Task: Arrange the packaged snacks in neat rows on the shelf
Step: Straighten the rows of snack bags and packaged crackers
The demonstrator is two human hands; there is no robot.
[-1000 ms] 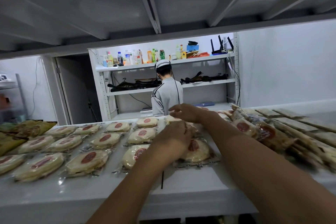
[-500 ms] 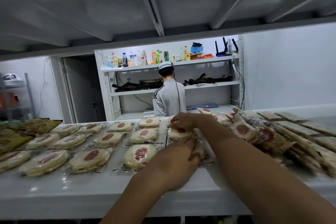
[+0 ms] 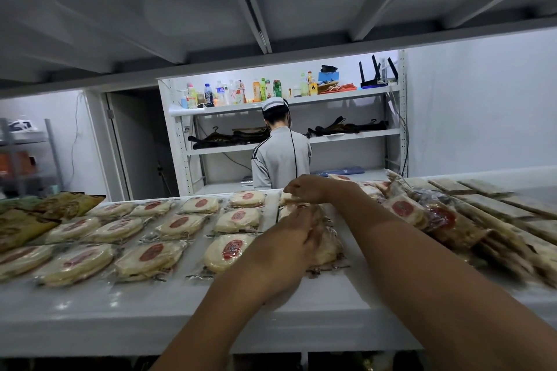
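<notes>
Snacks [image 3: 177, 224] lay in rows across the white shelf [image 3: 120, 310], three deep. Right hand [image 3: 307, 190] reached to the back of the rightmost column, fingers pinched on the rear pack [image 3: 287, 197]. Left hand [image 3: 286, 247] covered the front pack [image 3: 327, 250]; gripping or only pressing, I couldn't tell. Loose pile [image 3: 422, 214] of more packs sat jumbled just beside the right arm, toward the shelf's right end.

Rows of snack packs [image 3: 177, 224] on shelf [image 3: 126, 310], loose pile [image 3: 422, 214] to their right, another person [image 3: 280, 156] behind
</notes>
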